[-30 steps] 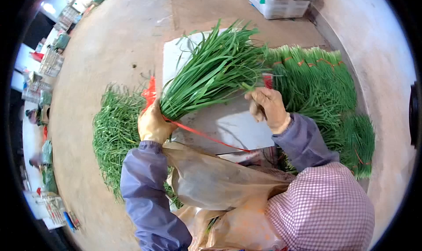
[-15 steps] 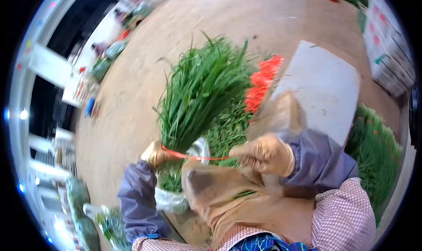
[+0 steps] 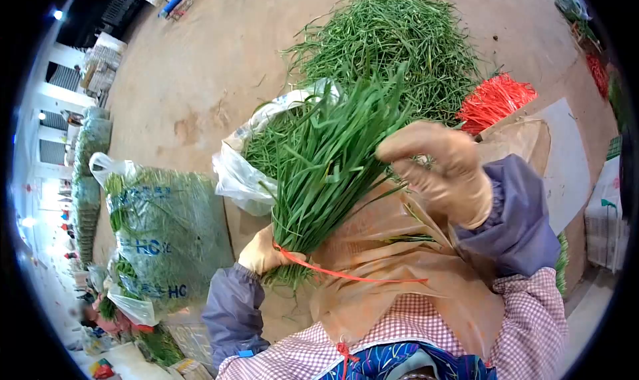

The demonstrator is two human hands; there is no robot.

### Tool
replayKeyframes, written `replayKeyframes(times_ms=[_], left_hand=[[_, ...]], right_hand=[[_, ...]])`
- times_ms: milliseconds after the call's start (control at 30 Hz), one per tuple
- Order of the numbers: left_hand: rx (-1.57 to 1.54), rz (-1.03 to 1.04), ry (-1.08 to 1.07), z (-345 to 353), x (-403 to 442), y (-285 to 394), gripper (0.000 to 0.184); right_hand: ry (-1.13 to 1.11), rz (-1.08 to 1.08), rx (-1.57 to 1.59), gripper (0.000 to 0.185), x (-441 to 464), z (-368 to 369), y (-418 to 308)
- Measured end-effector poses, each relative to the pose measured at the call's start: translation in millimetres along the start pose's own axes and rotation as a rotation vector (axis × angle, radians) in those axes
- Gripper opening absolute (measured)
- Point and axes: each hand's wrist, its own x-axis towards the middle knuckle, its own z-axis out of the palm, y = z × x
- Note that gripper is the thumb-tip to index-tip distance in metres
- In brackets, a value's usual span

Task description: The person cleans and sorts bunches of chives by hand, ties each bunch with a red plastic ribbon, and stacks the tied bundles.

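Observation:
My gloved left hand (image 3: 265,252) is closed round the lower end of a bunch of garlic chives (image 3: 333,167). The long green leaves point up and away from me. A red plastic strip (image 3: 346,277) goes round the stems beside that hand, and its loose tail stretches right across my brown apron (image 3: 399,247). My gloved right hand (image 3: 447,172) is raised at the right of the leaf tips, thumb and fingers apart and curved. Nothing shows between its fingers. The strip's end lies free of it.
A heap of loose greens (image 3: 393,40) covers the floor ahead, with red strips (image 3: 498,102) at its right. An open white bag (image 3: 245,183) stands behind the bunch. A clear bag packed with greens (image 3: 166,230) is at left, a grey board (image 3: 566,160) at right.
My right hand has let go of the red strip and risen beside the leaves. The strip, pulled taut before, now hangs loose. My view has swung down and left, bringing the packed bag closer.

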Motion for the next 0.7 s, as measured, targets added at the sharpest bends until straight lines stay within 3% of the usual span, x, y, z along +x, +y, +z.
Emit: replayKeyframes(times_ms=[100, 200, 333, 433, 633, 700], left_hand=[[-0.186, -0.024, -0.037, 1.8, 3.5, -2.3, 0.078], [0.047, -0.044, -0.007, 0.8, 1.4, 8.3, 0.083], [0.272, -0.059, 0.057, 0.5, -1.0, 9.1, 0.085], [0.260, -0.061, 0.069, 2.6, -2.0, 8.4, 0.086], [0.338, -0.074, 0.069, 5.9, -0.2, 9.5, 0.087], [0.392, -0.060, 0.080, 6.1, -0.5, 9.0, 0.089]], right_hand=[[-0.163, 0.130, -0.118, 0.018, 3.7, 33.5, 5.5], [-0.205, 0.664, 0.171, 0.023, 8.9, 45.2, 7.1], [-0.314, 0.754, 0.155, 0.023, 8.8, 53.0, 19.6], [-0.214, 0.728, 0.348, 0.023, -2.8, 65.6, 26.9], [-0.148, 0.463, 0.053, 0.026, -15.4, 79.6, 25.3], [-0.225, 0.537, -0.095, 0.027, -7.2, 74.3, 11.1]])
